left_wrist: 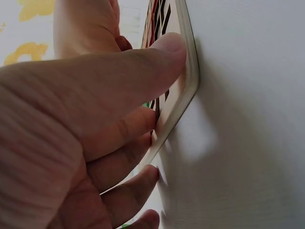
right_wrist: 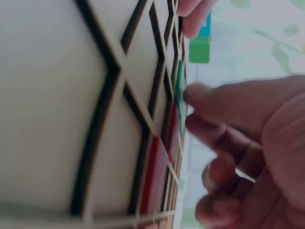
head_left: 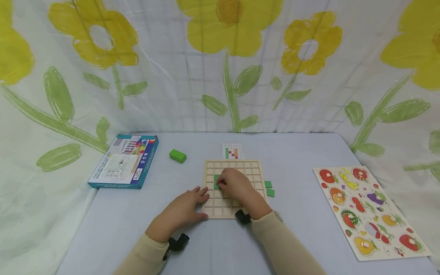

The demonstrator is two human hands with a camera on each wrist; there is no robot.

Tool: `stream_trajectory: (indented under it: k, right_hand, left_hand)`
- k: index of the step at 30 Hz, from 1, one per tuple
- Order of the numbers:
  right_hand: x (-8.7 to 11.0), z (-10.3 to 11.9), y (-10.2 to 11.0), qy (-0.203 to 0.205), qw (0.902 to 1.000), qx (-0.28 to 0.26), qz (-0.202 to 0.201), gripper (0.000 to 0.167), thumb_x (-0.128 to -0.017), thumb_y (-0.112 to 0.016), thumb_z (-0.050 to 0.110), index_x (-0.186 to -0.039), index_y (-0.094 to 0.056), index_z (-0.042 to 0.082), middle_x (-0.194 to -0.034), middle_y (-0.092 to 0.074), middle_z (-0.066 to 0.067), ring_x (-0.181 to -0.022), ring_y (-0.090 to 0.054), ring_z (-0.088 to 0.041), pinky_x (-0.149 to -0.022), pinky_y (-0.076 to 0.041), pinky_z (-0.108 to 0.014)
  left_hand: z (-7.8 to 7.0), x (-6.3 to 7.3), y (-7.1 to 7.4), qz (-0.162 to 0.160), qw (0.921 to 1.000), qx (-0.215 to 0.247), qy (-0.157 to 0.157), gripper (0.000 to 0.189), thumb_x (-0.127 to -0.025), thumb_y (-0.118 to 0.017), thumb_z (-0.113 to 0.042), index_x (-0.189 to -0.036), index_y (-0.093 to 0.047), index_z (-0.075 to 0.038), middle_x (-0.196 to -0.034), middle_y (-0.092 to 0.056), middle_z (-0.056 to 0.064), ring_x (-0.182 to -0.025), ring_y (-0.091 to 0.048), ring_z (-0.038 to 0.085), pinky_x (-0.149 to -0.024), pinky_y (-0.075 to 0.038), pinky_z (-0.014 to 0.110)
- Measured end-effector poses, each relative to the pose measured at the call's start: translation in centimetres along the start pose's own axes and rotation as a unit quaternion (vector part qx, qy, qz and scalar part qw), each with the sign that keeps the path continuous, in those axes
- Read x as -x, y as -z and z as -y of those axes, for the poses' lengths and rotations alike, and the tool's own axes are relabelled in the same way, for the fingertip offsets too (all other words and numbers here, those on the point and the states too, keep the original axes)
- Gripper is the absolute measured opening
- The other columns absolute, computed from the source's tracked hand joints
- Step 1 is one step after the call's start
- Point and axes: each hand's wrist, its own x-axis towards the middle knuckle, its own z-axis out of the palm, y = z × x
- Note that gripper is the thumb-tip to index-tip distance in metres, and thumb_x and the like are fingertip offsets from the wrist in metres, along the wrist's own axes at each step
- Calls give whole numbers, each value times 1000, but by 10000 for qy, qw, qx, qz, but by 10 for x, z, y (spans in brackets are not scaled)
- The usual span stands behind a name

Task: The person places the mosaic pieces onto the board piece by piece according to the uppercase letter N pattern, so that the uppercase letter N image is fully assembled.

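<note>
A square wooden grid board [head_left: 220, 211] lies on the table, with green tiles in its upper left part. My left hand [head_left: 183, 209] rests at the board's left edge, fingers spread. In the left wrist view its thumb [left_wrist: 169, 45] lies on the board's rim. My right hand [head_left: 238, 187] reaches over the board, thumb and forefinger pinching a green tile [right_wrist: 180, 86] at the grid, other fingers curled. Red tiles [right_wrist: 155, 176] sit in the grid in the right wrist view; from the head view my right hand covers them.
Two loose green tiles [head_left: 268, 184] lie right of the board. Behind it is a pattern card [head_left: 232, 151]. A green block [head_left: 177, 156] and a blue-edged box [head_left: 125, 162] stand left. A fruit puzzle board [head_left: 369, 214] lies right, and a flowered curtain [head_left: 165, 95] hangs behind.
</note>
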Motion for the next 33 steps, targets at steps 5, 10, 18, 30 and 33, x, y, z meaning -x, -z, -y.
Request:
stream_trajectory:
  k: [5,10,18,30,33]
  right_hand:
    - [16,-16,22,-16,9970,-774,-49,15,-105,-74,14,-116,-84,14,-107,-72,3,-92,-62,-16,-85,-57,-37]
    - [49,-57,49,-542,9920,-982,-584,17,-105,-73,13,-119,-81,10,-109,-72,-2,-86,-55,-19,-77,-50,-35]
    - [104,-121,60,-1949,9749,-972,-459,21,-99,-79,18,-118,-76,9,-109,-70,-6,-92,-56,-23,-75,-49,-33]
    - [112,-124,47,-1760,9782,-938,-575,25,-95,-85,20,-115,-76,8,-107,-68,-7,-93,-57,-22,-81,-50,-35]
    - [112,-122,46,-1837,9767,-945,-587,24,-95,-84,18,-114,-74,8,-107,-67,-7,-92,-56,-22,-79,-49,-34]
  left_hand:
    - [-1,-1,0,10,10000,11,52,73,-88,-93,-31,-153,-64,-11,-170,-51,3,-162,-39,37,-128,-39,62]
    - [-1,-2,-1,-34,9999,45,137,74,-87,-94,-30,-152,-65,-12,-170,-51,2,-163,-39,35,-128,-39,62]
    - [-2,0,-1,-26,9997,54,247,75,-86,-94,-31,-153,-65,-13,-171,-49,1,-163,-38,35,-128,-39,62]
    - [-2,0,0,-49,9995,146,264,75,-86,-95,-30,-152,-65,-13,-171,-49,0,-164,-37,35,-128,-38,63]
    - [-2,0,-1,-49,9996,135,254,75,-86,-95,-30,-152,-65,-13,-170,-50,1,-164,-37,35,-128,-38,63]
